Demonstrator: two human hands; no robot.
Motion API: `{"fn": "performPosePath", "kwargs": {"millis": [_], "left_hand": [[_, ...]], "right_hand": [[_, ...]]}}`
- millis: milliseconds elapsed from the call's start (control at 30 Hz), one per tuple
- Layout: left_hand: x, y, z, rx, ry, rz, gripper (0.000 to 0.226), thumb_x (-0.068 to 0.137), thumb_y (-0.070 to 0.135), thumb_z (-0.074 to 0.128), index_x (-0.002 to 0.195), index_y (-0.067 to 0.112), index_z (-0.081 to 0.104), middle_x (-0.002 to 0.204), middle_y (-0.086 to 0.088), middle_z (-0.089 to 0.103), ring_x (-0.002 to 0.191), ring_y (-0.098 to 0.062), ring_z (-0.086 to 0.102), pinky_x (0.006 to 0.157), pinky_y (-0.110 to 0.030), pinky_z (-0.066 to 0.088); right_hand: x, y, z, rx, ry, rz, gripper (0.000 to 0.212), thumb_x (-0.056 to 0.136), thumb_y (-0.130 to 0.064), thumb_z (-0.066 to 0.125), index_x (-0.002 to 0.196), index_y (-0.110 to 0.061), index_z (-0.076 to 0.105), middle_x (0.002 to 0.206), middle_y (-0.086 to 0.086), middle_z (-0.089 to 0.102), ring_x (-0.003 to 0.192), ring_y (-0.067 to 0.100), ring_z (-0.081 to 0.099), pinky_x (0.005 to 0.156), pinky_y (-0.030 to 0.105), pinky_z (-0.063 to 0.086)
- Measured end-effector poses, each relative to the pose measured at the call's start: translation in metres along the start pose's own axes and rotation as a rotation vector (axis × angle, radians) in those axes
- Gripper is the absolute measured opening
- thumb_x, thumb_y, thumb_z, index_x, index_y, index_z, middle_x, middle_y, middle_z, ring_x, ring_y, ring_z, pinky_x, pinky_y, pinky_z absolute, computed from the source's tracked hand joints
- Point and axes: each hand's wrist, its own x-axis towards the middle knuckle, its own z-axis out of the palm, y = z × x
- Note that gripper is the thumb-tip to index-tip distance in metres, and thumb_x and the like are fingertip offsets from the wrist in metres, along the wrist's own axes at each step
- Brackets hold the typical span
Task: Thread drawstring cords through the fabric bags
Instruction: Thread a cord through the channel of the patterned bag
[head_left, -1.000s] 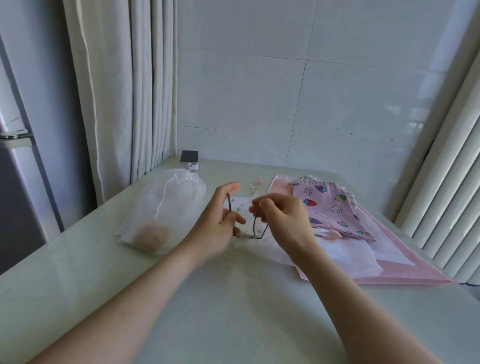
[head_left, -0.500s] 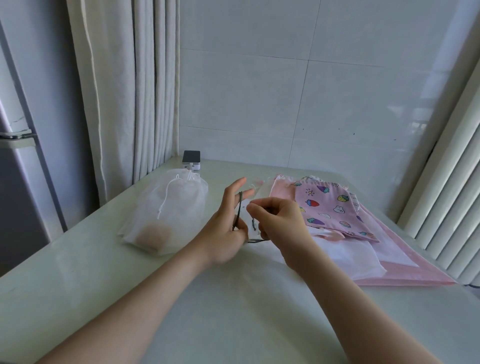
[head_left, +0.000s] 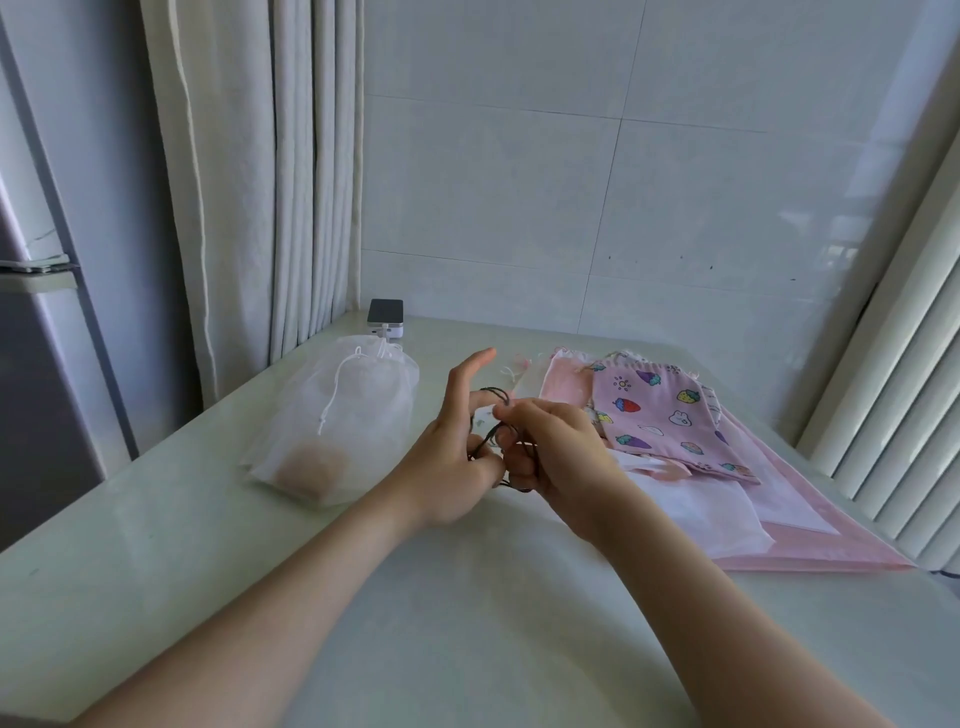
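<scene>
While the dark cord (head_left: 488, 439) is hanging in loose loops just left of the printed pink bag (head_left: 670, 421), both hands are gripping it. The left hand (head_left: 457, 447) is pinching the lower loops between thumb and curled fingers, forefinger sticking straight up, and the right hand (head_left: 556, 447), fingers curled tight, is nipping a strand at its fingertips. That strand is slanting from upper right to lower left between the two, and the right hand is sitting nearer the printed bag. A white bag (head_left: 696, 504) is lying flat just on the person's side of that bag, its mouth hiding behind the hands. I am judging it the likely target, with the cord feeding rightward. Well left of the printed bag a mesh pouch (head_left: 353, 415) is resting on the worktop (head_left: 467, 597), and wide pink bags (head_left: 831, 540) are spreading out beneath it.
</scene>
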Motion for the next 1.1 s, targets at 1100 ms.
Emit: {"fn": "performPosePath", "kwargs": {"millis": [1100], "left_hand": [[-0.001, 0.007, -0.006, 0.090, -0.075, -0.225, 0.022, 0.096, 0.014, 0.065, 0.087, 0.022, 0.082, 0.074, -0.006, 0.072, 0.064, -0.013, 0.054, 0.065, -0.025, 0.041]], "right_hand": [[0.000, -0.007, -0.007, -0.287, 0.447, -0.595, 0.030, 0.094, 0.005, 0.053, 0.095, -0.015, 0.075, 0.087, -0.002, 0.079, 0.078, 0.019, 0.075, 0.075, 0.035, 0.060]]}}
